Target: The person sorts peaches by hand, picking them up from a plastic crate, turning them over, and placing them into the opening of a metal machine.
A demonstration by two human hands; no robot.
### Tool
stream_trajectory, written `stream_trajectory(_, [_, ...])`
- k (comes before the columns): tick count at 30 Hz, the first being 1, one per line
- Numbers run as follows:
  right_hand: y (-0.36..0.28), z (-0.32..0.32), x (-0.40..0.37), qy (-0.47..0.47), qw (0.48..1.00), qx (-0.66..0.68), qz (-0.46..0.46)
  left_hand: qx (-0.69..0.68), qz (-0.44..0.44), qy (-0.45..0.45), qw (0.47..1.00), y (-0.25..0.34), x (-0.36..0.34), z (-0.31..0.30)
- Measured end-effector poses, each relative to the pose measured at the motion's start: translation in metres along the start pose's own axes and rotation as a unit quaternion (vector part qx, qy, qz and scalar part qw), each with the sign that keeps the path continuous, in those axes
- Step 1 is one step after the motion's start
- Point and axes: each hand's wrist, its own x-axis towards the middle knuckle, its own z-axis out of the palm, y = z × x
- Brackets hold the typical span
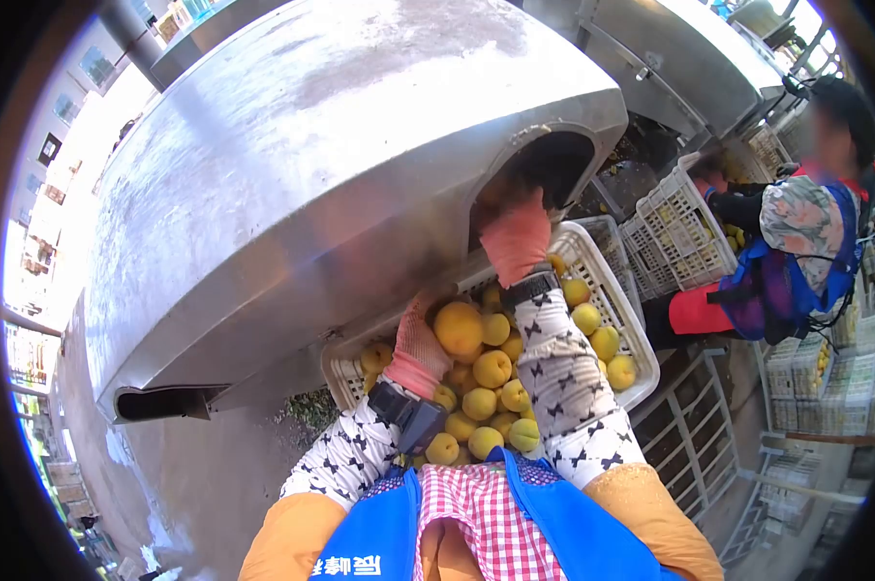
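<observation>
Yellow fruit [459, 329], grasped in my left hand [420, 345] over the white crate [612, 293], is best cradled lightly; at the far dark opening [556, 160], my right hand [517, 232] has hidden fingers whose grip I cannot tell.

The left hand [421, 351] holds a yellow fruit [460, 328]; the right hand [518, 234] reaches into an opening [559, 155].

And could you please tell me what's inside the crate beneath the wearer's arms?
Round, mostly yellow fruit shows inside the crate; the right forearm covers some, and the crate's bottom is hidden.
</observation>
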Motion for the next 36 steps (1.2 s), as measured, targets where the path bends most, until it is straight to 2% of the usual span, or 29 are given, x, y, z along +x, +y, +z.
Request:
stream_trajectory(1, [-0.001, 0.007, 0.005, -0.035, 0.999, -0.008, -0.006, 0.103, 0.077, -0.003, 0.992, -0.002, 0.002, -0.004])
stream_trajectory(2, [0.014, 0.000, 0.000, 0.162, 0.941, -0.171, -0.244, 0.089, 0.085, -0.004, 0.992, -0.001, 0.005, -0.004])
stream_trajectory(3, [0.007, -0.016, -0.010, 0.159, 0.941, -0.166, -0.248, 0.090, 0.083, 0.003, 0.992, 0.006, 0.006, -0.004])
stream_trajectory(4, [-0.006, -0.043, -0.027, 0.110, 0.979, 0.063, -0.158, -0.203, -0.066, 0.028, 0.976, 0.019, 0.008, -0.002])
stream_trajectory(5, [-0.012, -0.061, -0.048, 0.050, 0.956, 0.284, -0.057, -0.478, -0.207, 0.047, 0.852, 0.029, 0.006, 0.001])
stream_trajectory(6, [-0.011, -0.067, -0.067, -0.015, 0.955, 0.283, -0.085, -0.482, -0.203, 0.051, 0.851, 0.038, 0.002, 0.002])
stream_trajectory(7, [-0.010, -0.072, -0.083, -0.079, 0.950, 0.280, -0.112, -0.109, 0.018, 0.018, 0.994, 0.046, -0.002, 0.003])
stream_trajectory(8, [-0.016, -0.077, -0.095, -0.170, 0.937, 0.293, -0.084, 0.289, 0.231, -0.021, 0.929, 0.048, -0.004, 0.005])
stream_trajectory(9, [-0.020, -0.078, -0.104, -0.247, 0.928, 0.277, -0.041, 0.288, 0.229, -0.024, 0.930, 0.048, -0.004, 0.010])
stream_trajectory(10, [-0.016, -0.080, -0.109, -0.208, 0.933, 0.282, -0.079, -0.115, 0.028, -0.059, 0.991, 0.047, -0.002, 0.017])
stream_trajectory(11, [-0.012, -0.082, -0.111, -0.171, 0.935, 0.287, -0.121, -0.492, -0.178, -0.080, 0.848, 0.047, 0.001, 0.022])
stream_trajectory(13, [-0.008, -0.083, -0.111, -0.126, 0.940, 0.293, -0.122, -0.514, -0.221, -0.080, 0.825, 0.057, -0.002, 0.025])
stream_trajectory(15, [-0.008, -0.082, -0.112, -0.082, 0.943, 0.299, -0.119, -0.379, -0.149, -0.147, 0.901, 0.066, -0.007, 0.027])
stream_trajectory(17, [-0.007, -0.086, -0.113, -0.105, 0.952, 0.275, -0.086, -0.363, -0.141, -0.156, 0.908, 0.066, -0.004, 0.028])
stream_trajectory(18, [-0.012, -0.088, -0.112, -0.075, 0.966, 0.218, -0.121, -0.368, -0.135, -0.162, 0.906, 0.064, -0.001, 0.029])
stream_trajectory(20, [-0.010, -0.079, -0.102, -0.019, 0.967, 0.227, -0.115, -0.373, -0.123, -0.174, 0.903, 0.054, 0.004, 0.028])
stream_trajectory(22, [0.002, -0.060, -0.074, 0.088, 0.972, 0.188, -0.110, -0.353, -0.166, -0.060, 0.919, 0.029, 0.000, 0.019])
stream_trajectory(23, [0.008, -0.047, -0.055, 0.092, 0.972, 0.186, -0.109, -0.353, -0.166, -0.064, 0.919, 0.015, -0.006, 0.010])
stream_trajectory(25, [0.015, -0.029, -0.026, 0.077, 0.993, 0.020, -0.084, -0.188, -0.163, -0.018, 0.968, -0.009, -0.020, -0.013])
stream_trajectory(27, [0.011, -0.031, -0.023, 0.068, 0.993, 0.050, -0.087, 0.007, -0.128, -0.023, 0.991, -0.013, -0.035, -0.038])
stream_trajectory(28, [0.008, -0.031, -0.021, 0.049, 0.991, 0.081, -0.092, 0.008, -0.126, -0.024, 0.992, -0.013, -0.039, -0.054])
stream_trajectory(29, [0.004, -0.031, -0.018, 0.047, 0.991, 0.082, -0.091, 0.249, -0.138, -0.014, 0.959, -0.014, -0.046, -0.071])
stream_trajectory(30, [0.000, -0.031, -0.013, 0.005, 0.995, 0.079, -0.055, 0.475, -0.145, -0.005, 0.868, -0.016, -0.053, -0.080])
stream_trajectory(31, [0.000, -0.029, -0.009, -0.039, 0.996, 0.075, -0.017, 0.476, -0.154, -0.006, 0.866, -0.022, -0.057, -0.084])
stream_trajectory(32, [0.004, -0.022, -0.003, -0.049, 0.996, 0.076, -0.009, 0.560, -0.093, -0.018, 0.823, -0.033, -0.063, -0.087])
stream_trajectory(33, [0.010, -0.010, 0.006, 0.031, 0.994, 0.077, -0.065, 0.637, -0.033, -0.034, 0.769, -0.039, -0.074, -0.091])
stream_trajectory(34, [0.014, 0.005, 0.016, 0.109, 0.983, 0.079, -0.121, 0.691, -0.028, -0.102, 0.715, -0.039, -0.076, -0.088])
stream_trajectory(35, [0.038, 0.010, 0.021, 0.199, 0.944, 0.059, -0.257, 0.690, -0.048, -0.111, 0.713, -0.033, -0.083, -0.083])
stream_trajectory(36, [0.030, -0.017, 0.001, 0.147, 0.961, 0.152, -0.181, 0.691, -0.096, -0.167, 0.697, -0.021, -0.081, -0.074])
